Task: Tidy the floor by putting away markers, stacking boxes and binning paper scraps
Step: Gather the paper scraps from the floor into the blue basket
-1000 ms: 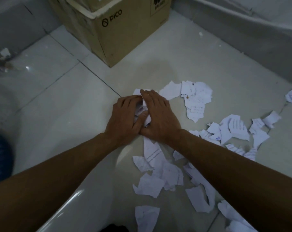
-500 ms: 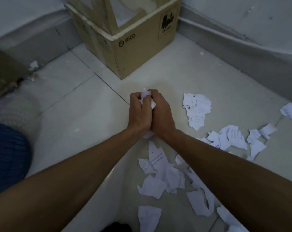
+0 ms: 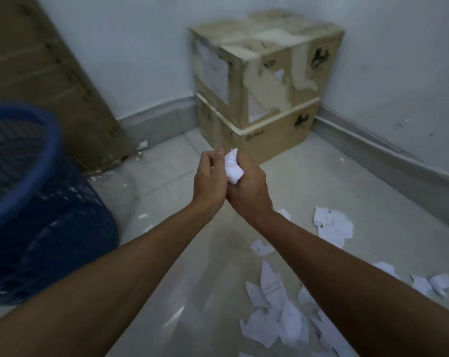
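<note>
A crumpled bunch of white paper scraps (image 3: 233, 167) is clasped between my left hand (image 3: 210, 181) and my right hand (image 3: 249, 187), held above the floor in mid-frame. Several torn white scraps (image 3: 275, 305) with writing lie on the pale tiles at the lower right, and a bigger torn sheet (image 3: 333, 228) lies further right. A blue mesh bin (image 3: 35, 202) stands at the left, its rim near my left forearm. Two cardboard boxes are stacked in the corner, the upper box (image 3: 267, 65) on the lower box (image 3: 264, 132).
A brown wooden panel (image 3: 38, 73) leans against the wall behind the bin. White walls with a grey skirting (image 3: 388, 155) close the corner. A small scrap (image 3: 142, 145) lies at the panel's foot.
Both hands gathered scraps off the floor, closed on them and lifted them up. My view rose, bringing the blue bin, the panel and the whole box stack into sight.
</note>
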